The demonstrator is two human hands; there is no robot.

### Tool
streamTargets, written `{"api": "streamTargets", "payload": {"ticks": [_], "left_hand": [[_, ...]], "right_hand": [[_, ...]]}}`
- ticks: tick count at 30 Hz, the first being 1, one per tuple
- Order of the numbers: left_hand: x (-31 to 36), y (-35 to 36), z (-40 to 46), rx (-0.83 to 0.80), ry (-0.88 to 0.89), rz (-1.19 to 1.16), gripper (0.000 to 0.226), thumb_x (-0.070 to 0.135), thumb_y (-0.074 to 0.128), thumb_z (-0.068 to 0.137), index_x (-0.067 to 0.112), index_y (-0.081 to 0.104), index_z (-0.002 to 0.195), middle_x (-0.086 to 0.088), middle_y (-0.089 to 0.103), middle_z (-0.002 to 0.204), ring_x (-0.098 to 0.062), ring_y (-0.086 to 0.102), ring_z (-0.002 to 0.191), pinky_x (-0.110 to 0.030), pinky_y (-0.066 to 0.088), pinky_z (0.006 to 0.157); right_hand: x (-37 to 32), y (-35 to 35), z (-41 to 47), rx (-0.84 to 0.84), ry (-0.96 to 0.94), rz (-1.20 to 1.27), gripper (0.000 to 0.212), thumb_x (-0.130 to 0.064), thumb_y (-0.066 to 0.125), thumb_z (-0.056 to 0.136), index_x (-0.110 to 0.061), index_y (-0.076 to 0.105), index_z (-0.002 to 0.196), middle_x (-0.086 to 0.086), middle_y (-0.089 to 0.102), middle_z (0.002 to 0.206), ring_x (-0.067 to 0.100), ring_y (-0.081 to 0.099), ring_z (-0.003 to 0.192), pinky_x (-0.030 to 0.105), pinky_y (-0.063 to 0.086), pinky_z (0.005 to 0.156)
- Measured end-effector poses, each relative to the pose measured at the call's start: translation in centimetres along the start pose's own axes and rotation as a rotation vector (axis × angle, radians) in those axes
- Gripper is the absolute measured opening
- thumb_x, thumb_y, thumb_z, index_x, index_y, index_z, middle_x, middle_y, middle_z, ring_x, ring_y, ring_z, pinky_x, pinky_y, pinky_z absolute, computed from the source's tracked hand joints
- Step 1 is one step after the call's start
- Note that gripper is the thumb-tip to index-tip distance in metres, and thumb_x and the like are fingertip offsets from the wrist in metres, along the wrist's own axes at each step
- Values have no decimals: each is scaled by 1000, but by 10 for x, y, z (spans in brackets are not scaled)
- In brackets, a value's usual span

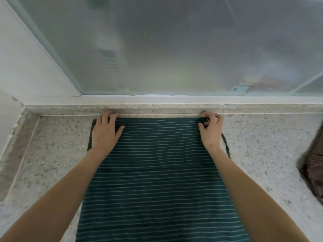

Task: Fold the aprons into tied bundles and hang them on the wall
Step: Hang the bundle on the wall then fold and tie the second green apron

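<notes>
A dark green apron (157, 172) with thin pale stripes lies flat on the speckled stone counter (57, 154), running from the back ledge down to the frame's bottom edge. My left hand (105, 131) lies at its far left corner, fingers curled over the top edge and thumb spread on the cloth. At the far right corner my right hand (211, 127) pinches the cloth between curled fingers and thumb. A dark strap (226, 145) trails out from the apron's right side, and another dark strip shows at the left edge.
A frosted glass window (166, 46) in a pale frame rises just behind the raised counter ledge (157, 108). A brown striped cloth (312, 165) lies at the right edge of the counter. A white wall (21, 63) closes off the left.
</notes>
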State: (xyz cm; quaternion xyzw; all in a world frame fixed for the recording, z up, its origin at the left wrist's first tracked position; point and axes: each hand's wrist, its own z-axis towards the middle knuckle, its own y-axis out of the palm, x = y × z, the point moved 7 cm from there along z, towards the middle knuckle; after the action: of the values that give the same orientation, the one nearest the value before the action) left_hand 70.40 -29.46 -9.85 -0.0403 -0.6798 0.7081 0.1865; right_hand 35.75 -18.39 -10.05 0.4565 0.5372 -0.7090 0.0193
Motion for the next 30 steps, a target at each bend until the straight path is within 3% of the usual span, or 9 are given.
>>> {"api": "streamTargets", "payload": {"ticks": [3, 6, 8, 11, 17, 20, 22, 25, 30], "left_hand": [[10, 10, -26, -61, -29, -36, 57, 52, 44, 91, 18, 40, 137, -13, 36, 146, -35, 29, 135, -56, 22, 110], [7, 41, -42, -301, -117, -1, 84, 79, 19, 81, 33, 3, 149, -4, -5, 158, -31, -10, 144, -59, -7, 109], [3, 51, -42, -323, -111, 54, 92, 87, 3, 70, 37, -10, 147, -1, -17, 156, -30, -19, 142, -63, -10, 107], [-9, 54, -34, -314, -108, 77, 93, 88, -2, 66, 40, -12, 146, 2, -18, 156, -29, -21, 141, -65, -10, 107], [-46, 43, -27, -282, -109, 89, 89, 88, 2, 69, 44, -7, 145, 5, -12, 157, -29, -19, 142, -62, -13, 106], [-52, 39, -31, -270, -124, 70, 83, 84, 13, 77, 41, 2, 147, 2, -4, 158, -29, -14, 143, -59, -12, 107], [-43, 25, -34, -179, -104, 17, 73, 72, 24, 87, 31, 21, 147, -6, 13, 157, -31, 1, 144, -58, -1, 111], [1, -7, -40, -2, 38, -144, 54, 52, 35, 94, 17, 45, 134, -9, 46, 139, -30, 37, 130, -50, 31, 106], [131, -24, -84, -105, 345, -419, 32, 26, 54, 92, 18, 56, 123, 1, 60, 120, -18, 51, 114, -31, 38, 99]], "right_hand": [[-9, 7, -34, -8, -282, -218, 33, -26, 53, 92, -14, 56, 123, 12, 38, 142, 28, 47, 120, 42, 40, 103], [2, 35, -51, -247, -334, -569, 69, -63, 17, 90, -25, 28, 147, 9, 15, 157, 34, 7, 144, 48, 2, 116], [9, 47, -52, -326, -302, -685, 79, -71, -1, 83, -29, 6, 151, 7, -1, 158, 35, -8, 144, 52, -10, 114], [3, 58, -48, -346, -263, -741, 82, -72, -10, 79, -31, -7, 149, 6, -10, 158, 36, -15, 142, 55, -15, 111], [-21, 85, -54, -350, -254, -704, 81, -71, -9, 80, -30, -7, 149, 7, -12, 157, 37, -17, 142, 53, -13, 113], [-31, 85, -54, -368, -262, -501, 71, -66, 9, 89, -30, 13, 150, 5, 0, 159, 32, -10, 144, 49, -12, 114], [-39, 63, -58, -324, -231, -158, 52, -49, 34, 97, -25, 34, 144, 2, 17, 157, 24, 5, 145, 46, 3, 118], [-45, 7, -77, -195, -229, 112, 32, -26, 47, 98, -19, 53, 129, -2, 43, 141, 14, 36, 131, 21, 29, 107], [32, -82, -161, -86, 16, -220, 29, -25, 58, 91, -13, 61, 117, 8, 61, 117, 30, 52, 110, 38, 38, 95]]}}
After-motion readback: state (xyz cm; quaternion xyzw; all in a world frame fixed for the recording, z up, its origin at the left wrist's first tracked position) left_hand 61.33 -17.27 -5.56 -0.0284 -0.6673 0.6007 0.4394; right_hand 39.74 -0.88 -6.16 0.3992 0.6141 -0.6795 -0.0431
